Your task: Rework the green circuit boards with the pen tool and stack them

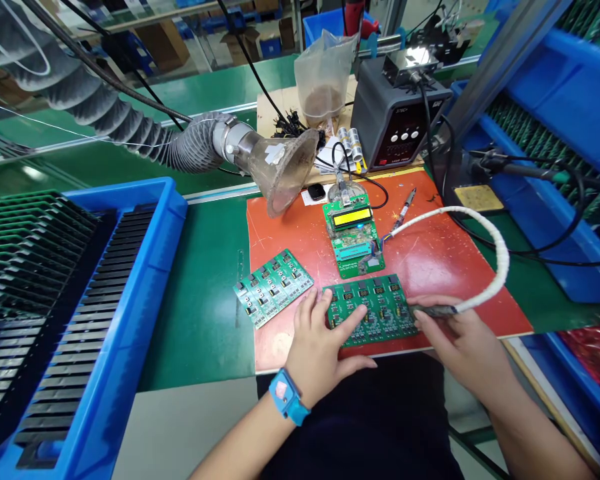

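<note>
**Green bench mat (200,313), two hands on a PCB panel (370,310)**

Far left: blue plastic tray (157,220) holding a black slotted rack (115,267) of stacked green boards. Above it, a grey ribbed fume hose (130,127) ends in a stained funnel hood (285,170), hanging over the left part of a red-orange mat (460,293).

A second green PCB panel (273,288) lies flat across the mat's left edge, well clear of the hands. Left hand (315,347), blue wristband (285,397) on the wrist: fingers spread, index fingertip (361,312) pressed on the PCB panel, thumb out low to the right.

The PCB panel sits flat on the mat's near edge, between both hands, with a row of small red-digit displays along it. Just above it is a test board with a yellow LCD (353,220), wired up. Right hand (455,340): fingers curled and closed around a dark tool handle (433,311), its tip at the panel's right edge; contact unclear. A white-wrapped cable (500,267) loops up from the handle across the mat.

Back right: soldering station (395,117), clear plastic bag (325,73) with brown contents. Far right: blue bins (570,87).
</note>
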